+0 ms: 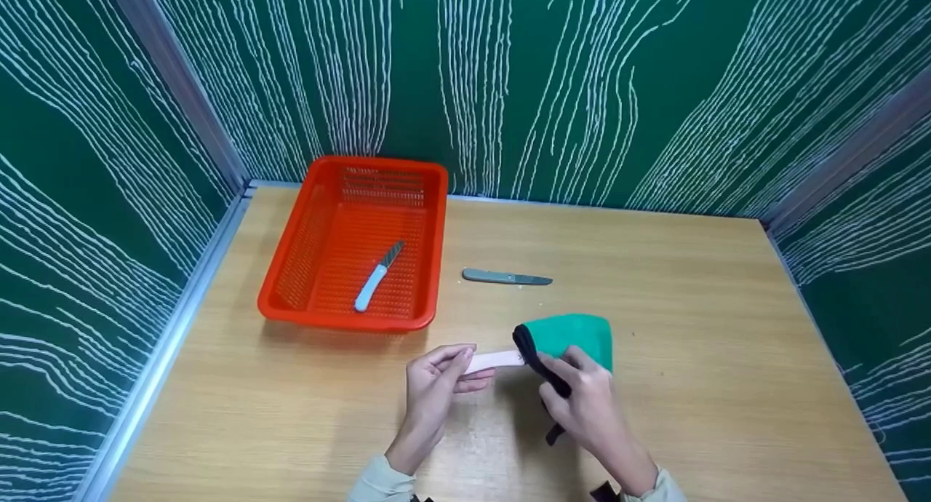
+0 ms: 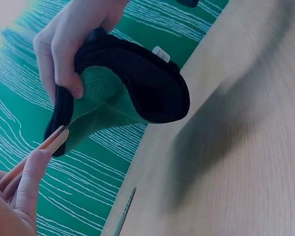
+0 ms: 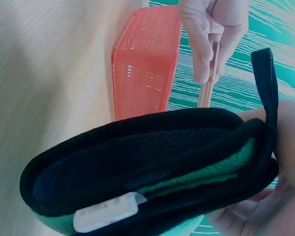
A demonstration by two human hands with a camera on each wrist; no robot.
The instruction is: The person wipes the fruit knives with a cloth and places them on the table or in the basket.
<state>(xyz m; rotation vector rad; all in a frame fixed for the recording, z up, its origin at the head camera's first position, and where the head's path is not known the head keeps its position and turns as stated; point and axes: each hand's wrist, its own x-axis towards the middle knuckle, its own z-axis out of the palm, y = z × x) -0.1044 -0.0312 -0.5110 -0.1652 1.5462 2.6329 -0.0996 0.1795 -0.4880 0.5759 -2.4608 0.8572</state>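
Note:
My left hand pinches a pale pink knife-like handle between thumb and fingers; in the left wrist view the handle shows two slim sides with a gap. Its far end meets a green cloth mitt with black trim, and any blade is hidden there. My right hand grips the mitt by its black edge. In the right wrist view the mitt's dark trim gapes, with a white label and a black loop. Beyond lies a grey-green folding knife, unfolded on the table.
A red plastic basket stands at the back left, holding an opened knife with a light blue handle. Green walls with white wavy lines border the wooden table on the back and sides.

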